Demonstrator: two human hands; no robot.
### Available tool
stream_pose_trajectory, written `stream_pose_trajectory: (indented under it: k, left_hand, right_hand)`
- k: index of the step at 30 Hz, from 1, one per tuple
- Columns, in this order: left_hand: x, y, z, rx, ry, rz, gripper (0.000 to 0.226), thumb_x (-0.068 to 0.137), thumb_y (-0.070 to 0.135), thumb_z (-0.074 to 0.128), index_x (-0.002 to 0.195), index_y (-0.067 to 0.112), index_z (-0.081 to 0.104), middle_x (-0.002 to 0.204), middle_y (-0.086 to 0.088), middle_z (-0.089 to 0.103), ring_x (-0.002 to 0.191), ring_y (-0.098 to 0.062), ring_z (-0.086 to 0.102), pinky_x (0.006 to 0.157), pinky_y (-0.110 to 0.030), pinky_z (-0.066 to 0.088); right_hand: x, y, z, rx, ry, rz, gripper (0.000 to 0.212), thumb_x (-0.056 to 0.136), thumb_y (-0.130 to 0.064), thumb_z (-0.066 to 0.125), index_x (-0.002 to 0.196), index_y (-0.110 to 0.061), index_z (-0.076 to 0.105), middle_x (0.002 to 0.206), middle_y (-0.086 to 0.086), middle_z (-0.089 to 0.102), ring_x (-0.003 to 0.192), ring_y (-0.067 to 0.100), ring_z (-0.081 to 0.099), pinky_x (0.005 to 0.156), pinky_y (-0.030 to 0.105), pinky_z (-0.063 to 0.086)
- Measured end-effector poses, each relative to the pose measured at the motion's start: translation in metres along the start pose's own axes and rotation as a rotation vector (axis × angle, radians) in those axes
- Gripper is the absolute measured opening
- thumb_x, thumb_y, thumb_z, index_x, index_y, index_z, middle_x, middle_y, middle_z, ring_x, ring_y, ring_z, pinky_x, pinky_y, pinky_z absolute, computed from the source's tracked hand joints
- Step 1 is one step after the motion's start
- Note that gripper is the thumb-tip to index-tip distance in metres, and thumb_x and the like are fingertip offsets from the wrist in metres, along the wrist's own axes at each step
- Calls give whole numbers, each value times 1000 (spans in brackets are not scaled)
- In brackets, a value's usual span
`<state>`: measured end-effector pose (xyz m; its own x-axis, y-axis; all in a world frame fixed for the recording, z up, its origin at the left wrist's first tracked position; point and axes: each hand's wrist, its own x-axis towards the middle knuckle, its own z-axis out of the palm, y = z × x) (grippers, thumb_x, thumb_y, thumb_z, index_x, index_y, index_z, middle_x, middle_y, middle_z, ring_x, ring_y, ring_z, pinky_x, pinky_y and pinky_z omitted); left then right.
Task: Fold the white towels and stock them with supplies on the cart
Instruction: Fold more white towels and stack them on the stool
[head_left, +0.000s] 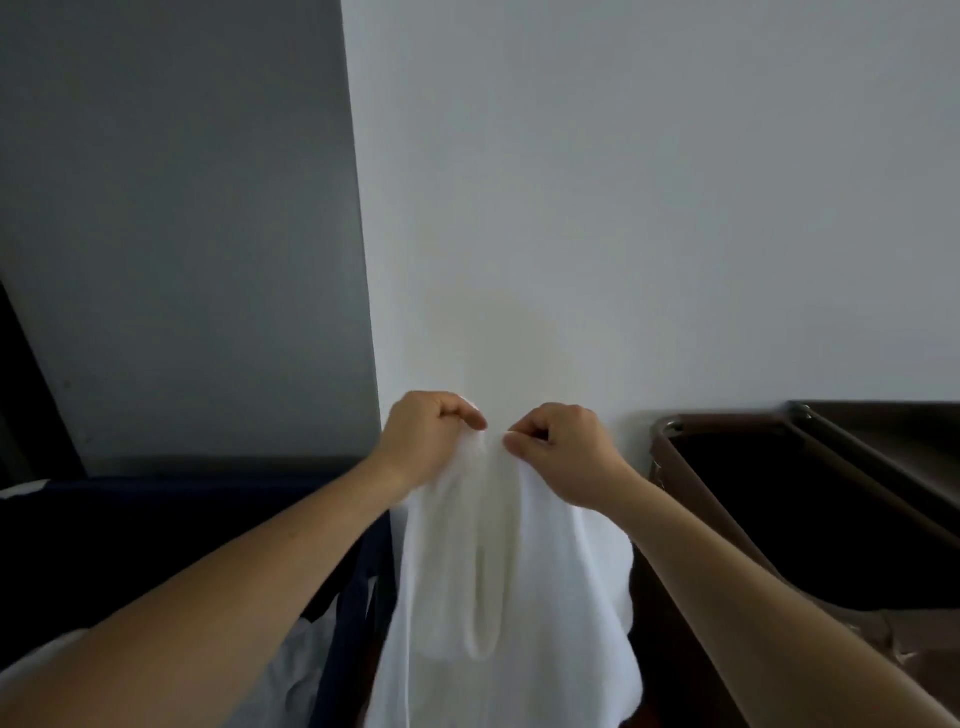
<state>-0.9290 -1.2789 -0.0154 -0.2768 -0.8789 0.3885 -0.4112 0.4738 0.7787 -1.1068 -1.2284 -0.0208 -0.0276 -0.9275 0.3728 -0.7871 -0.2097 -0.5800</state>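
A white towel (498, 582) hangs in front of me, held up by its top edge. My left hand (426, 441) pinches the top edge on the left, and my right hand (561, 452) pinches it just to the right; the two hands are almost touching. The towel drapes down in soft vertical folds and runs off the bottom of the view. The brown cart (727, 467) stands at the right, its dark top compartment open and seemingly bare.
A white wall (623, 208) fills the view ahead, with a grey wall (182, 234) to its left. A dark blue fabric bin (208, 509) holding white linen (301, 675) stands at the lower left, touching the hanging towel's left side.
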Motion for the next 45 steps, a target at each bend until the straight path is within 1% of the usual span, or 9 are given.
stream_pose_trajectory:
  k: [4,7,13,19,25,30,34,38,45]
  left_hand:
    - [-20,1,0,66,-361,130,33,91,24,54,98,52,69,103,18,66,98,9,59,83,-9,47]
    - [-21,-4,-3,247,-513,119,30,91,38,62,121,39,64,114,8,58,105,0,54,83,-12,44]
    - [-15,-6,-12,278,-401,262,19,92,37,66,99,21,75,91,4,62,85,-7,60,77,-12,43]
    - [15,11,-21,345,43,355,15,92,19,69,96,8,77,78,5,56,68,-1,51,66,-3,34]
    - [27,24,-11,369,123,348,16,94,22,65,99,13,77,89,-4,63,70,-3,53,67,-7,38]
    - [22,24,5,381,125,430,17,96,19,64,100,10,77,82,4,55,66,5,48,67,2,33]
    - [35,15,-9,400,189,312,18,95,19,63,95,9,77,90,-11,63,82,-25,61,75,-27,43]
    - [46,-1,-34,436,243,188,20,95,17,62,90,3,76,96,-17,66,89,-32,62,74,-30,40]
    - [36,-27,-38,483,194,80,21,96,19,61,92,4,76,100,-14,67,94,-30,63,71,-26,34]
  right_hand:
    - [-6,0,12,-12,-42,-28,10,91,-30,66,84,-27,73,81,-13,62,77,3,56,66,16,38]
    - [-12,0,10,116,-22,14,19,85,-27,72,69,-37,68,70,-18,65,71,-4,59,59,9,41]
    - [-31,16,3,436,-82,113,9,81,-27,79,74,-31,74,74,-12,72,69,1,64,66,19,49]
    - [-43,34,-1,710,-13,298,14,81,-22,80,70,-19,73,72,0,68,65,16,61,68,36,48]
    - [-45,23,13,171,431,-100,13,76,-7,79,80,-17,73,73,-16,57,68,2,57,63,11,41]
    - [-61,21,36,215,111,-22,30,77,-28,72,74,-6,52,70,0,52,62,14,48,62,37,45]
    - [-81,25,44,431,-222,6,57,73,-56,70,84,-2,53,74,6,54,67,22,51,64,39,45]
    - [-106,57,53,-25,-593,41,51,83,-64,59,76,-14,49,73,0,47,69,15,46,72,39,46]
    - [-86,93,21,-329,-545,118,51,97,-58,37,102,-17,66,91,-7,52,87,16,52,75,30,40]
